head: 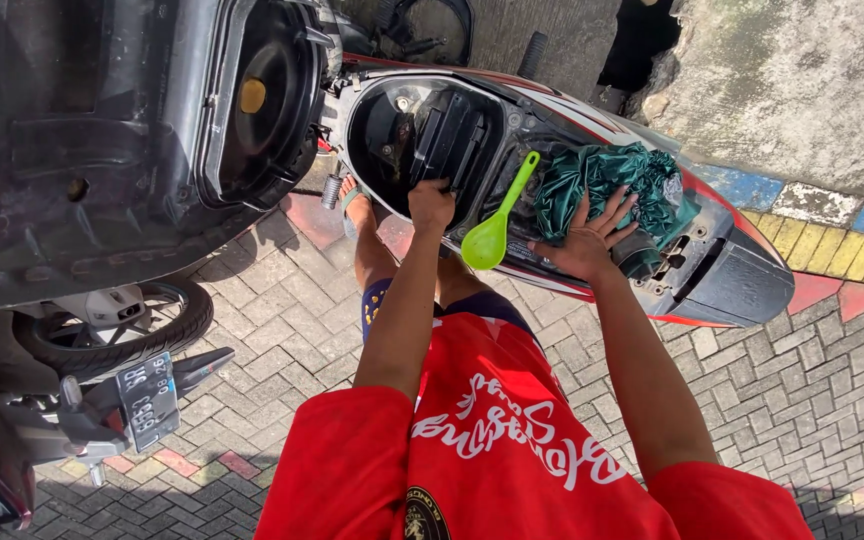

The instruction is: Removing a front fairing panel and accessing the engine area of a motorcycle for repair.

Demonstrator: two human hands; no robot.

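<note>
Grey interlocking paving bricks (pixel 282 330) lie under a red-and-white scooter with its seat raised and storage compartment (pixel 422 130) open. On the compartment's rim rests a lime-green plastic funnel-scoop (pixel 492 235), long axis diagonal, handle pointing up-right, bowl toward the person. It sits between both hands. The left hand (pixel 431 205) grips the rim; the right hand (pixel 587 240), fingers spread, presses a crumpled dark-green raincoat (pixel 607 180).

Hard sunlight makes the picture bright and sharp. Deep shadow fills the open scooter compartment (pixel 422 135). Wide-angle distortion bends the edges.
</note>
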